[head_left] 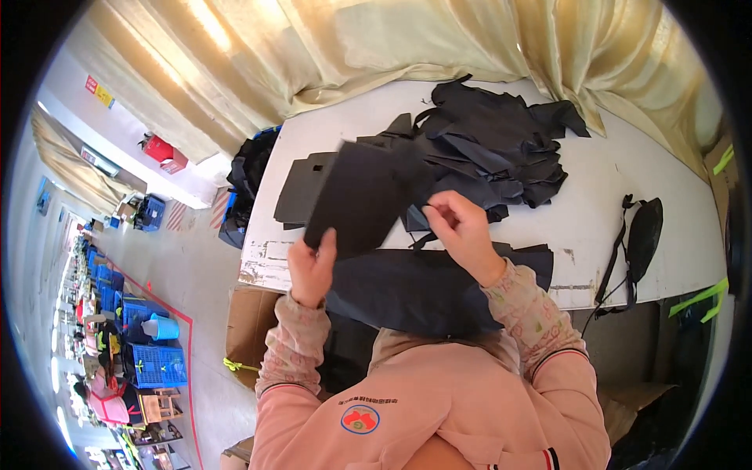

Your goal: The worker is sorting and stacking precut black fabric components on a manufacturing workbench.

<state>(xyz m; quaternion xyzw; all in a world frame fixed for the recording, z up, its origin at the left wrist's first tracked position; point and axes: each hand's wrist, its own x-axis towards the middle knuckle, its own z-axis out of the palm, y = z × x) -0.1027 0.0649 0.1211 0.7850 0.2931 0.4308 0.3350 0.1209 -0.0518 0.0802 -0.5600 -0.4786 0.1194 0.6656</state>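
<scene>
My left hand point(311, 270) grips a black fabric panel point(356, 200) by its lower left corner, thumb on top. The panel is held tilted above the table, and its right side is blurred. At that blurred side, my right hand point(466, 235) is closed in a pinch. Dark cloth shows at its fingertips, but I cannot tell whether it is the panel's edge or a separate piece. Below both hands, a larger dark cloth point(415, 290) lies along the near table edge, against my body. Behind the held panel is a stack of flat black pieces point(292, 192).
A loose heap of black fabric pieces point(501, 141) covers the far middle of the white table point(595, 180). At the right lies a black pouch point(645, 239) with a strap. Curtains point(352, 47) hang behind. A cardboard box point(249, 325) and blue crates point(160, 366) stand at the left.
</scene>
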